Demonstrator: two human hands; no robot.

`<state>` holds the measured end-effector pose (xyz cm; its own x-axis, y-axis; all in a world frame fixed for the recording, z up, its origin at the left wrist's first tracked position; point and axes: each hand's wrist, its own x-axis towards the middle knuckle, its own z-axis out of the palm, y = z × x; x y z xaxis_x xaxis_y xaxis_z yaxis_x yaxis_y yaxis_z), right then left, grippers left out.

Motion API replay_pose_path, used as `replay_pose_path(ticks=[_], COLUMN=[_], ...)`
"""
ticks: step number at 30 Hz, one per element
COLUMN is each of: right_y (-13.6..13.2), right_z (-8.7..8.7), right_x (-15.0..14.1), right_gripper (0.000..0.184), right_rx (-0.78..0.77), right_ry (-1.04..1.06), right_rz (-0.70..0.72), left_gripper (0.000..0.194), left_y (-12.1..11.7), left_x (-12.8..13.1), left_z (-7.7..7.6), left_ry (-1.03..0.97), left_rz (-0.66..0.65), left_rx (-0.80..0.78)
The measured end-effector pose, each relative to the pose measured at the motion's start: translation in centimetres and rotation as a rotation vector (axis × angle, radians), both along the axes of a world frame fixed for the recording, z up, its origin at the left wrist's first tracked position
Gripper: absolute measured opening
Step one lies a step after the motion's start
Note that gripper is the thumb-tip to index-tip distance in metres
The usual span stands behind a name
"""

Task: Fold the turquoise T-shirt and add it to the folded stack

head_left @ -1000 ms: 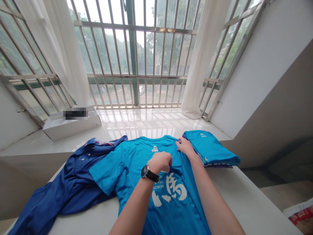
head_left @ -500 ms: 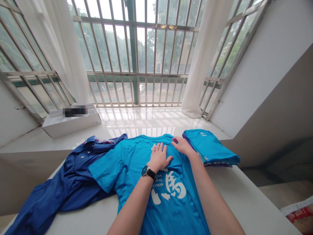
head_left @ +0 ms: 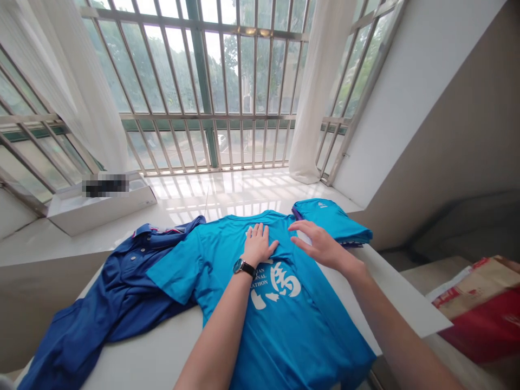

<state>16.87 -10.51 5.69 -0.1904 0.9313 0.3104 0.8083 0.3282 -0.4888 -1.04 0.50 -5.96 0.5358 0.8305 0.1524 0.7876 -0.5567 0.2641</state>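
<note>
A bright blue T-shirt [head_left: 227,271] with white print lies spread flat on the white table [head_left: 154,352]. My left hand [head_left: 257,245], a watch on its wrist, rests flat and open on the shirt's chest near the collar. My right hand [head_left: 319,245] hovers open over the shirt's right shoulder, fingers spread, holding nothing. Just beyond it sits a folded stack of blue shirts [head_left: 333,221]. A dark blue polo shirt [head_left: 109,298] lies crumpled to the left, partly under the T-shirt's sleeve.
A white box [head_left: 97,203] stands on the glossy window sill [head_left: 227,192] at the back left. Barred windows and white curtains [head_left: 312,92] rise behind. A red and brown bag [head_left: 483,314] lies on the floor at right, past the table's edge.
My left hand opened from a fist and laid flat on the shirt. My right hand lifted off the shoulder and spread. The view swung right, showing the bag.
</note>
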Motion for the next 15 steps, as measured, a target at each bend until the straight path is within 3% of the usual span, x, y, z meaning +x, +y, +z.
replay_pose_path(ticks=[4, 7, 10, 15], right_y=[-7.6, -11.2, -12.6, -11.9], right_z=[-5.0, -8.3, -10.3, -11.7], right_x=[2.5, 4.5, 5.8, 6.8], right_gripper=[0.032, 0.038, 0.041, 0.041], right_rx=[-0.125, -0.181, -0.123, -0.029], right_ry=[0.033, -0.023, -0.099, -0.067], right_rz=[-0.048, -0.068, -0.092, -0.153], left_gripper=[0.074, 0.074, 0.072, 0.073], left_y=[0.3, 0.4, 0.3, 0.5], left_x=[0.0, -0.1, -0.1, -0.2], left_z=[0.1, 0.1, 0.0, 0.2], left_ry=[0.008, 0.002, -0.012, 0.043], left_rz=[0.002, 0.003, 0.022, 0.052], left_rx=[-0.015, -0.005, 0.003, 0.027])
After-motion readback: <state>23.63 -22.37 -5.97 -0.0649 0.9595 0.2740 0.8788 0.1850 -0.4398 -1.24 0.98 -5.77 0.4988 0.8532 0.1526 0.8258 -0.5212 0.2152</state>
